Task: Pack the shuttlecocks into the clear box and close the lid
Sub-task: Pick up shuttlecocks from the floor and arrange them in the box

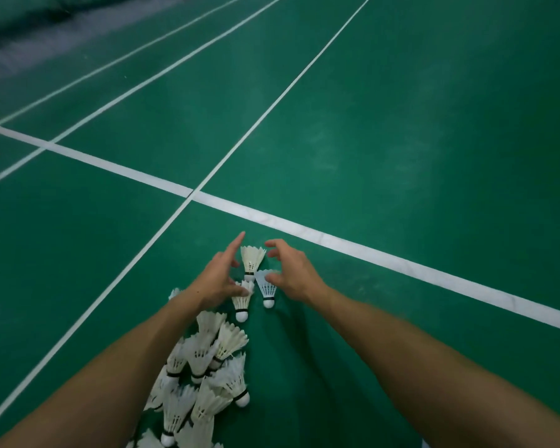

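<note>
3 shuttlecocks (253, 262) lying lengthwise, corks toward the person, left hand (215, 279) pinching 1, right hand (293, 273) spread wide

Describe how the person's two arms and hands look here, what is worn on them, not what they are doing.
Both forearms are bare right down to the picture's lower edge: no sleeves, cuffs or gloves show. The left hand and the right hand carry no visible ring, watch, wristband or tape. Motion blur softens the forearm edges, so small marks cannot be ruled out. Fingernails look short and unpainted.
</note>
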`<state>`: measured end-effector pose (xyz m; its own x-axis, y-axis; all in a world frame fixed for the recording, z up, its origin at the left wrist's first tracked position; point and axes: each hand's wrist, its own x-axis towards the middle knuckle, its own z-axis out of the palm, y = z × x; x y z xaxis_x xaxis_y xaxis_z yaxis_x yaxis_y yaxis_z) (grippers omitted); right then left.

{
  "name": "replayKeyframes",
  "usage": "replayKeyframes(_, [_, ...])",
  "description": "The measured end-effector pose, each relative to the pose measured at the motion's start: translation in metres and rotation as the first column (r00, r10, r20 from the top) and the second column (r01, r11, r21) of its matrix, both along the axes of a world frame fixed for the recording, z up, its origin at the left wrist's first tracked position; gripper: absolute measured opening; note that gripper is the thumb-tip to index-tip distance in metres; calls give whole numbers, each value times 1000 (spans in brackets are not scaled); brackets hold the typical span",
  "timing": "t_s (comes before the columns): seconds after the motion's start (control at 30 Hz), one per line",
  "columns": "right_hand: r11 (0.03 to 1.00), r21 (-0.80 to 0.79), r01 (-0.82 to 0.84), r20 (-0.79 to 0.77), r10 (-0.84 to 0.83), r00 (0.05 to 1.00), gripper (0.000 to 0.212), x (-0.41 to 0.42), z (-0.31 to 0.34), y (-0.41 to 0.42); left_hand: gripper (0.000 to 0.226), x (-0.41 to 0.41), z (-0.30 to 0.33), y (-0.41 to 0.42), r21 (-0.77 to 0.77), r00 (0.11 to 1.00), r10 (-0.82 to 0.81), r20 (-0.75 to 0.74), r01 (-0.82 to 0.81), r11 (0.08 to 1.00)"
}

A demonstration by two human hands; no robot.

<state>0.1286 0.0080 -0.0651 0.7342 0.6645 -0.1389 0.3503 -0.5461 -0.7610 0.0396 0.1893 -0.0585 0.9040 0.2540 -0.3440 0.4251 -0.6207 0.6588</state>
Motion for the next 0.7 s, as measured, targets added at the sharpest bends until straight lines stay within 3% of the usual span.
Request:
replayKeyframes(0.07, [1000, 15, -12, -46, 13, 999, 68, -2, -14, 8, 132, 11, 2, 7, 20, 996, -56, -66, 58, 998])
replayKeyframes(0.13, [1000, 19, -9, -72, 10, 997, 62, -5, -22, 9, 118, 22, 3, 10, -32, 989, -59, -134, 56, 998])
replayKeyframes(0.27, [1000, 9, -6, -65, 6, 998, 56, -7, -21, -11, 57, 34, -2, 9, -64, 986, 16, -163, -27, 998])
replayKeyframes(0.4, [999, 48, 18, -47, -16, 999, 57, -6, 1, -64, 21, 26, 6, -5, -17, 993, 91, -79, -92, 996])
replayKeyframes(0.53, [976, 138, 170, -59, -163, 985, 54, -15, 44, -134, 15, 2, 42, -43, -53, 995, 54, 83, -49, 997])
replayKeyframes(0.7, [900, 268, 344, -112, -325, 939, 54, -51, 100, -234, 16, -34, 109, -127, -204, 965, -58, 255, 112, 973])
